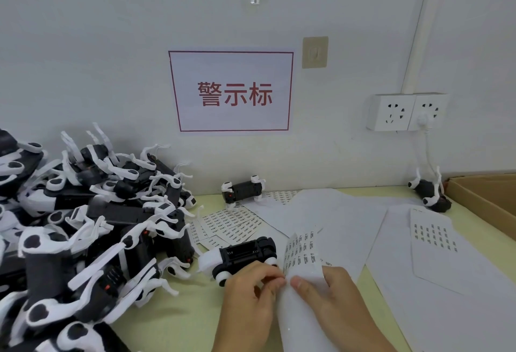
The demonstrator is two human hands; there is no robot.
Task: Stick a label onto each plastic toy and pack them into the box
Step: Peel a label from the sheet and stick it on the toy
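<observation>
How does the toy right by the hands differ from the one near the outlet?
The near toy lies belly-up on the table against the left hand; the far toy lies untouched beside the box, legs toward the wall. Both are black and white.

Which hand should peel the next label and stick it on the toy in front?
Probably left. The left hand pinches at the edge of the label sheet and lies right next to the toy. The right hand holds the sheet up and is farther from the toy.
</observation>
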